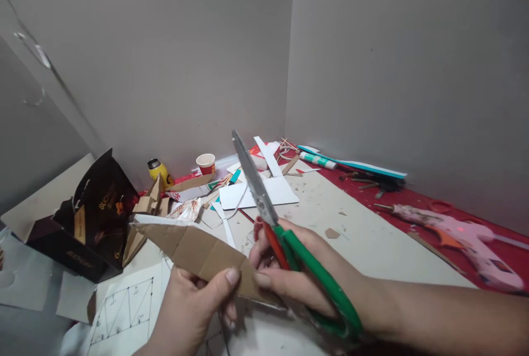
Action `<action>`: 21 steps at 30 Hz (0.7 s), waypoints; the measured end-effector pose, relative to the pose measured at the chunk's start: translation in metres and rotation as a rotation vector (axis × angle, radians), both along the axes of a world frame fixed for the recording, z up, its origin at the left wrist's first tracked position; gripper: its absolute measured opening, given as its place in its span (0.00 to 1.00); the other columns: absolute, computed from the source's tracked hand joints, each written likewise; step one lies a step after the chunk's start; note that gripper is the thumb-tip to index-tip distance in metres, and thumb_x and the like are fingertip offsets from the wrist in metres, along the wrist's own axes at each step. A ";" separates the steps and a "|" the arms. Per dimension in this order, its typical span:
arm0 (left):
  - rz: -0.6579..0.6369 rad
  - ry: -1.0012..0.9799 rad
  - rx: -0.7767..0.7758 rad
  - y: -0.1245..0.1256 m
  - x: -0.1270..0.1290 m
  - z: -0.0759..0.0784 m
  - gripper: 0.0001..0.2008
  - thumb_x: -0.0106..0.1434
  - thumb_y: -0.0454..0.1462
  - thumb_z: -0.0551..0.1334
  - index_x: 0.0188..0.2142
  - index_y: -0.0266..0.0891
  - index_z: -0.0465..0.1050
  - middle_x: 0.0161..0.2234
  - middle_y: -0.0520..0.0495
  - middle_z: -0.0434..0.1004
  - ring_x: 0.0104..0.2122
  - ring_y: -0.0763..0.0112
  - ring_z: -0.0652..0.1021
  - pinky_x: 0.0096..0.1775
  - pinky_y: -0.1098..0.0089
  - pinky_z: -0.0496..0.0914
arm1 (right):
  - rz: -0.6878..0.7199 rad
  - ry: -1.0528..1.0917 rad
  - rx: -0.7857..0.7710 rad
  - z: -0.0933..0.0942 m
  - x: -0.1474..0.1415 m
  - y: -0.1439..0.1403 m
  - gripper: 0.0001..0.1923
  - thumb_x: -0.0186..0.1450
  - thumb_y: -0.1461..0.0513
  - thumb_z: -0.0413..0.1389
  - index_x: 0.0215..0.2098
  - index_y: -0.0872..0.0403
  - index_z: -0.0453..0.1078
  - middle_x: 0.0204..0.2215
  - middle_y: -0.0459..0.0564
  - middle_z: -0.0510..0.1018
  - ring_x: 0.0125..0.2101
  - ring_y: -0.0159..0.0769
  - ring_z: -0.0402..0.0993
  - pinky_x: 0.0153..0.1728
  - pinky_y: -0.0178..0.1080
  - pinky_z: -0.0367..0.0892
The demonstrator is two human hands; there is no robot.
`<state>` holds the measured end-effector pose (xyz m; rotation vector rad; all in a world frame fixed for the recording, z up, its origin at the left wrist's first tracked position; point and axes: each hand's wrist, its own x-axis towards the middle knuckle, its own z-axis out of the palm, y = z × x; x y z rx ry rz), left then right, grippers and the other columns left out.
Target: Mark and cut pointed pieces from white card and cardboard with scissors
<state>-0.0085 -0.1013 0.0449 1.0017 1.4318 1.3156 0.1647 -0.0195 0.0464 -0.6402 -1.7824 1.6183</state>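
Grey walls, littered table [372, 235] | L grip [194, 303] pinches cardboard [198, 251] | R grip [297, 273] clasps scissors [289, 240]

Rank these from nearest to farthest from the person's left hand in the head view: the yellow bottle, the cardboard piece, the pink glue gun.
1. Cardboard piece, held in the left hand.
2. Yellow bottle, far left by the wall.
3. Pink glue gun, far right on the red mat.

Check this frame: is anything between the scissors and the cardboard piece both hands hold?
Nothing visible. The left hand and right hand both pinch the cardboard piece. The right hand also holds the scissors, blades shut and pointing up, away from it.
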 end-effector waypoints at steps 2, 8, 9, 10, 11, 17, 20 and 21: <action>-0.003 -0.009 -0.023 -0.001 0.004 0.001 0.18 0.53 0.48 0.72 0.20 0.36 0.76 0.12 0.51 0.70 0.14 0.75 0.68 0.19 0.74 0.65 | 0.002 -0.030 0.005 0.001 -0.006 -0.001 0.10 0.56 0.60 0.61 0.32 0.53 0.63 0.25 0.43 0.71 0.23 0.29 0.66 0.23 0.33 0.64; 0.016 -0.039 0.074 0.006 -0.011 0.004 0.15 0.58 0.47 0.69 0.29 0.37 0.75 0.17 0.56 0.68 0.14 0.79 0.67 0.18 0.77 0.62 | -0.049 -0.092 -0.042 -0.002 -0.007 -0.005 0.13 0.57 0.55 0.59 0.31 0.51 0.59 0.22 0.40 0.66 0.18 0.28 0.59 0.19 0.33 0.60; 0.020 -0.061 0.114 0.008 -0.016 0.005 0.14 0.60 0.47 0.68 0.30 0.38 0.74 0.18 0.56 0.69 0.15 0.80 0.67 0.19 0.77 0.62 | -0.057 -0.093 -0.034 -0.003 -0.006 -0.005 0.13 0.58 0.54 0.59 0.31 0.51 0.60 0.23 0.41 0.66 0.19 0.28 0.59 0.20 0.33 0.61; 0.016 -0.084 0.157 0.010 -0.022 0.006 0.12 0.61 0.46 0.67 0.30 0.39 0.74 0.20 0.57 0.69 0.16 0.80 0.67 0.20 0.78 0.63 | -0.064 -0.094 -0.010 -0.004 -0.005 -0.005 0.13 0.58 0.54 0.58 0.31 0.52 0.60 0.24 0.42 0.67 0.21 0.29 0.61 0.22 0.34 0.62; 0.013 -0.099 0.190 0.011 -0.028 0.007 0.12 0.62 0.45 0.66 0.30 0.39 0.73 0.21 0.57 0.69 0.17 0.80 0.67 0.21 0.78 0.63 | -0.069 -0.097 0.024 -0.005 -0.004 -0.005 0.13 0.58 0.54 0.58 0.31 0.52 0.60 0.25 0.43 0.67 0.23 0.30 0.62 0.24 0.35 0.64; 0.041 -0.004 0.254 0.013 -0.039 0.011 0.14 0.64 0.45 0.65 0.28 0.38 0.74 0.21 0.57 0.67 0.18 0.81 0.66 0.21 0.79 0.63 | -0.047 -0.126 0.069 -0.005 -0.003 -0.009 0.14 0.58 0.53 0.59 0.31 0.52 0.61 0.28 0.46 0.68 0.28 0.34 0.65 0.30 0.38 0.67; 0.033 0.062 0.261 0.009 -0.034 0.016 0.16 0.63 0.46 0.65 0.24 0.38 0.72 0.19 0.57 0.67 0.17 0.81 0.65 0.20 0.79 0.61 | -0.024 -0.123 0.017 -0.008 -0.003 -0.012 0.16 0.58 0.52 0.59 0.33 0.52 0.60 0.28 0.45 0.68 0.27 0.33 0.64 0.30 0.38 0.66; 0.032 0.080 0.261 0.008 -0.033 0.017 0.17 0.63 0.47 0.65 0.23 0.38 0.71 0.18 0.57 0.66 0.16 0.81 0.64 0.19 0.78 0.60 | -0.013 -0.121 0.006 -0.010 -0.002 -0.013 0.16 0.58 0.51 0.59 0.33 0.52 0.61 0.28 0.45 0.68 0.27 0.33 0.64 0.31 0.38 0.65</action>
